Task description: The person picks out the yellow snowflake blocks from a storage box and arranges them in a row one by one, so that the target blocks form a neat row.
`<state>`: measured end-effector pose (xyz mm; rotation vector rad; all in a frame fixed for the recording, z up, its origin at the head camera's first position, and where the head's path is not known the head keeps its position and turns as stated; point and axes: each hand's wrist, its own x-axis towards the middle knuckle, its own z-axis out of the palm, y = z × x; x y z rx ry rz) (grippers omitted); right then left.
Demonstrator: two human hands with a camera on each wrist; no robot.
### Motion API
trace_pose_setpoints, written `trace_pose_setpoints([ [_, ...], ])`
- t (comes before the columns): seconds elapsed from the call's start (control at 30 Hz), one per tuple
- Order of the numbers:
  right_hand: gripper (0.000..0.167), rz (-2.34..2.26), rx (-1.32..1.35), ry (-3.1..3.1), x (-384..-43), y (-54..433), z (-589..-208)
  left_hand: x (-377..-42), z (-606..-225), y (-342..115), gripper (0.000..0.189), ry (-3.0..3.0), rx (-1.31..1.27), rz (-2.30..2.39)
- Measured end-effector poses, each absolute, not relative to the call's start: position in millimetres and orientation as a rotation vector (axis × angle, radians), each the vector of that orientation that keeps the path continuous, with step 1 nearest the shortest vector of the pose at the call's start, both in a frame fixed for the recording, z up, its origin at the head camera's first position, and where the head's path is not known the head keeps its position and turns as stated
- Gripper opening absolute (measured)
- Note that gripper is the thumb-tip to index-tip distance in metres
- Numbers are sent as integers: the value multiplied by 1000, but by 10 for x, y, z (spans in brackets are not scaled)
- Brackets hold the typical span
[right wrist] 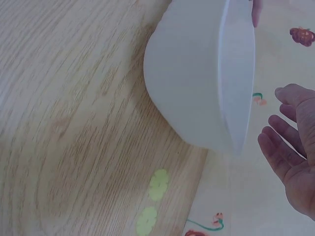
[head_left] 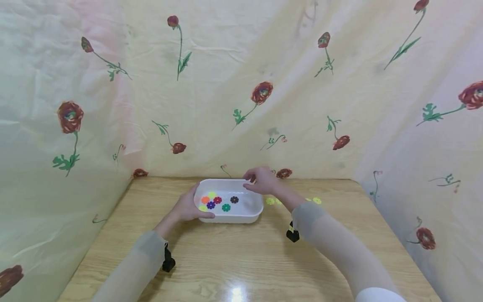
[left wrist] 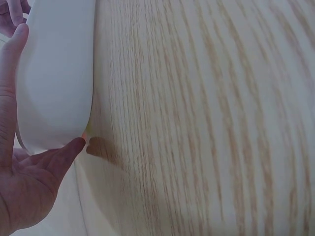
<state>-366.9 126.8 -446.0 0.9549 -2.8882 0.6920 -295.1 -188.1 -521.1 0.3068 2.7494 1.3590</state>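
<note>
A white plastic tub (head_left: 234,219) stands on the wooden table, tilted slightly toward me. My left hand (head_left: 186,208) grips its left end, thumb along the near side; the left wrist view shows fingers around that end. Inside lie several small flower-shaped pieces: orange (head_left: 205,200), purple (head_left: 211,205), red (head_left: 217,200), green (head_left: 226,207), dark brown (head_left: 234,200) and yellow (head_left: 212,195). Above the tub's far right rim hovers my right hand (head_left: 263,180). Its fingers are loosely bent and apart, with nothing visible between them in the right wrist view.
Yellow flower pieces (head_left: 270,201) lie on the table right of the tub, partly hidden by my right forearm. Another yellow piece (head_left: 317,201) shows beyond that arm. Floral cloth (head_left: 219,105) hangs behind and on both sides of the table (head_left: 226,256).
</note>
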Motion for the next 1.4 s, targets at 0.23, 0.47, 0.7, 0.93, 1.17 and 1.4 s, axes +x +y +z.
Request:
trace_pose_setpoints([
  [0.23, 32, 707, 963, -2911, -3635, 1146, -4464, -2960, -5222, -1883, 127, 2755, 311, 1349],
  [0.47, 31, 753, 1035, -2890, -3651, 1044, -4508, -2958, -5226, -1882, 126, 2746, 312, 1364],
  [0.7, 30, 723, 1040, -2869, -3640, 960, -4545, -2962, -5219, -1871, 123, 2732, 325, 1377],
  [0.93, 31, 774, 1063, -2890, -3572, 860, -4576, -2960, -5229, -1892, 126, 2753, 306, 1353],
  [1.17, 28, 810, 1033, -2884, -3570, 789, -4642, -2950, -5230, -1902, 128, 2770, 297, 1307],
  [1.4, 31, 867, 1032, -2918, -3543, 708, -4647, -2952, -5220, -1891, 125, 2775, 318, 1321],
])
